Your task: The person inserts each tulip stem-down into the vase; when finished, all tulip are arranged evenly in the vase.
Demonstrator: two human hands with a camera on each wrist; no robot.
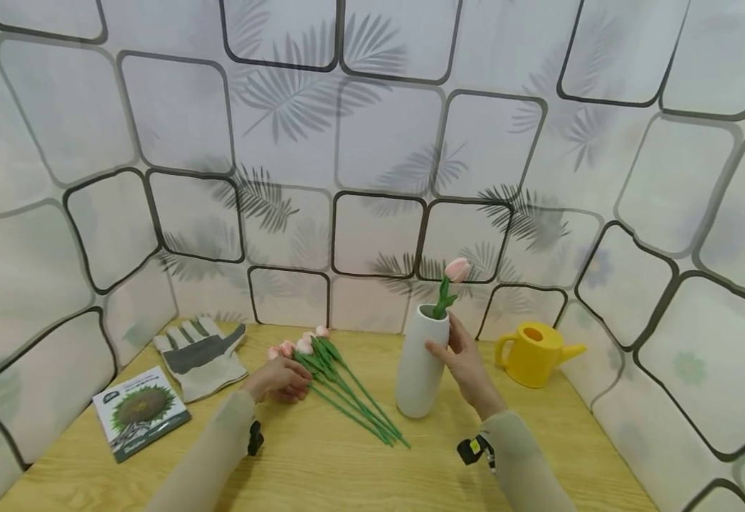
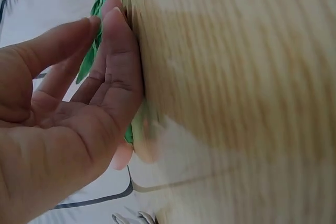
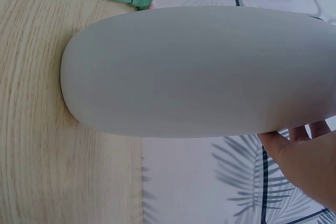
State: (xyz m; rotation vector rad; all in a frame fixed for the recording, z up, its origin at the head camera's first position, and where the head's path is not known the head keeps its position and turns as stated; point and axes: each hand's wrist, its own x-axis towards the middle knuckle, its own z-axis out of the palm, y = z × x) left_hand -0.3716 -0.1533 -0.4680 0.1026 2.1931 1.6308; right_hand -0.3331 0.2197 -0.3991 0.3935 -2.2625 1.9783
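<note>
A tall white vase [image 1: 418, 370] stands on the table with one pink tulip [image 1: 457, 270] in its mouth. My right hand [image 1: 465, 363] grips the vase's upper right side; the right wrist view shows the hand [image 3: 302, 156] at its edge. Left of the vase lie several pink and white tulips [image 1: 340, 391] with long green stems. At their blossom end, my left hand [image 1: 284, 379] rests low over the wood. In the left wrist view its thumb and fingers pinch a green stem [image 2: 97, 43] close to the leaves.
A yellow watering can [image 1: 534, 355] stands right of the vase, near the wall. On the left lie a pair of grey and white work gloves [image 1: 202, 355] and a seed packet [image 1: 141, 410] with a sunflower picture. Patterned wall covering [image 1: 378, 235] encloses the table's back and sides.
</note>
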